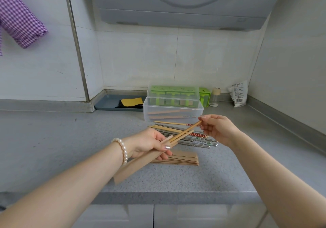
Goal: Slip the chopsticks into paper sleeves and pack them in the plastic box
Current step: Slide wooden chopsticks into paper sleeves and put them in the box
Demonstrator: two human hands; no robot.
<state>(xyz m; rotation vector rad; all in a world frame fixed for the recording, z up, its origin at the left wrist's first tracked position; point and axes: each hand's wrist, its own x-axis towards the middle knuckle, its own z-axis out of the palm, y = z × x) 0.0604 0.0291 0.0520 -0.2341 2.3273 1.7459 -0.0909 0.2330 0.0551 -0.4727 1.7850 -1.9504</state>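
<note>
A home kitchen: a grey range hood [185, 4] hangs on the white tiled wall [137, 58] above a speckled grey desk [53, 139] with cabinet doors [123, 215] below. At the back stand a green seasoning rack [173, 95], a small jar [215, 96] and a sponge in a tray [107, 104].

Your two bare forearms, no sleeves, a pearl bracelet [122, 151] round your left wrist, a glittery silver nail [167, 147] on your left hand [150, 144], your right hand [217, 130] unadorned
</note>
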